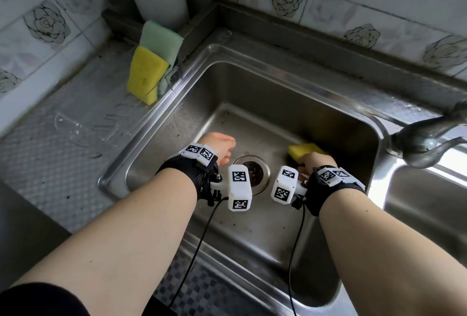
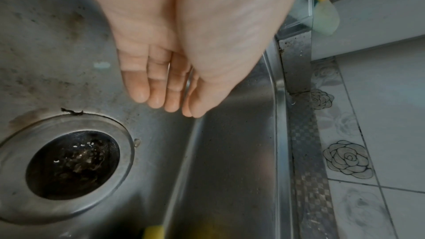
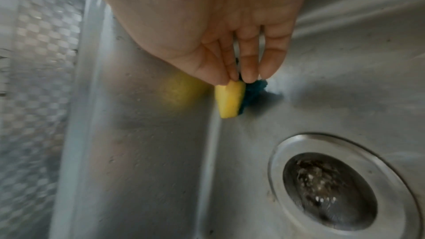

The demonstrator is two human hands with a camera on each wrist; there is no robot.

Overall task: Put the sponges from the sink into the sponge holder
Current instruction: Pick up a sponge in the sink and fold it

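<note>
A yellow sponge with a dark green scrub side [image 1: 302, 151] [image 3: 231, 99] lies against the right wall of the steel sink [image 1: 278, 88]. My right hand [image 1: 316, 161] [image 3: 236, 77] pinches its near end between thumb and fingertips. My left hand [image 1: 222, 147] [image 2: 165, 97] hovers over the sink floor left of the drain, fingers straight and together, holding nothing. The clear sponge holder [image 1: 171, 75] hangs at the sink's back left corner with a yellow sponge [image 1: 145, 76] and a pale green sponge [image 1: 160, 38] in it.
The round drain strainer [image 1: 251, 172] sits between my two wrists. A metal faucet [image 1: 429, 138] reaches in from the right, beside a second basin [image 1: 429, 214]. A textured steel counter [image 1: 63, 151] lies to the left, under tiled walls.
</note>
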